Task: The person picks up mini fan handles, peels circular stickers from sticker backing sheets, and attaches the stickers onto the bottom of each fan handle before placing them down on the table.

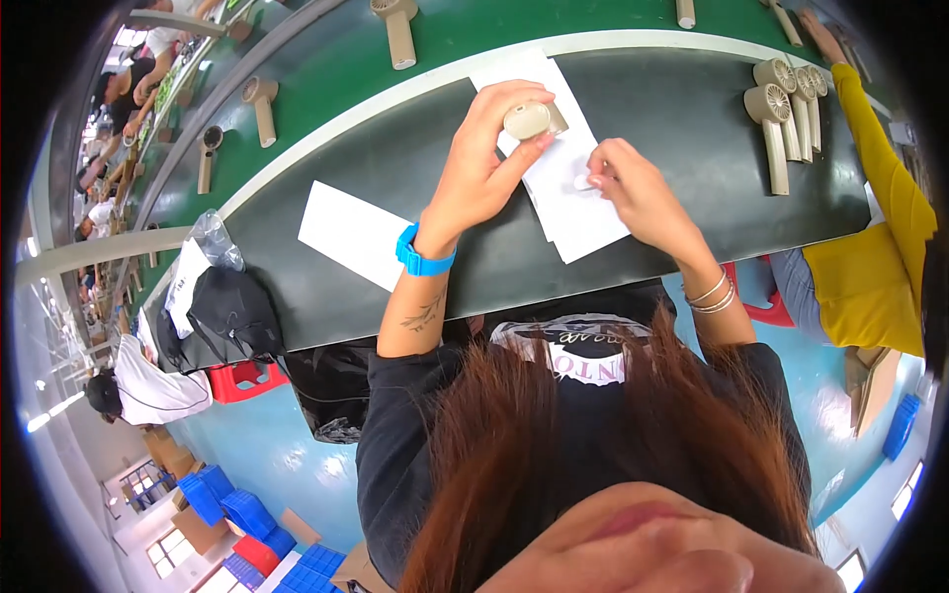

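Note:
My left hand (476,163), with a blue band on its wrist, is closed around a beige handheld fan (527,121). One rounded end of the fan faces me, and the hand hides part of its body. White sheets (573,222) lie overlapping on the dark table beneath both hands. Over their right edge, my right hand (638,188) pinches a small white piece (582,183) between thumb and fingers; it is too small to tell what it is. The two hands are apart.
Several beige fans (773,138) stand grouped at the table's right, beside a co-worker's yellow sleeve (880,148). Another white sheet (361,235) lies left. More fans (398,38) rest on the green belt (326,74) beyond the pale rail. A black bag (235,311) sits at the left end.

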Available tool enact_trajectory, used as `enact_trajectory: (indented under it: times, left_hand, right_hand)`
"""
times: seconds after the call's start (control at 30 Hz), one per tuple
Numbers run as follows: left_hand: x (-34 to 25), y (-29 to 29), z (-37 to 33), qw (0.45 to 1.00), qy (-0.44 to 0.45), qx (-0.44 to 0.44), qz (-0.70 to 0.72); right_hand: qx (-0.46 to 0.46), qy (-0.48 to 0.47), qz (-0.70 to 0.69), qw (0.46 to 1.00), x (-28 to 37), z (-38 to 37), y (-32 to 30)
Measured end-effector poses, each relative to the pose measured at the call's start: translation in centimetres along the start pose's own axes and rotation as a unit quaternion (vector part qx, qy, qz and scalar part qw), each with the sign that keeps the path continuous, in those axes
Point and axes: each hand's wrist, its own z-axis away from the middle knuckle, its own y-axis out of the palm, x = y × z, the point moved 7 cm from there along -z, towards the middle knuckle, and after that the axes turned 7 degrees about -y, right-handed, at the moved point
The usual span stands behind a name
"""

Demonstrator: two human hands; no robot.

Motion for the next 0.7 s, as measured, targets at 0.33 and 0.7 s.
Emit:
enact_trajectory:
  times: [0.33,0.7]
  left_hand:
    - [-3.3,1.6,3.6,0.992,0.037,-0.117,-0.008]
    - [-2.8,4.1,4.9,0.977,-0.087,-0.093,0.171]
  right_hand:
    - [-0.121,-0.103,-0.111,0.981,8.5,2.0,-4.9]
    - [-0.134,-0.067,-0.094,0.984,9.5,2.3,-4.2]
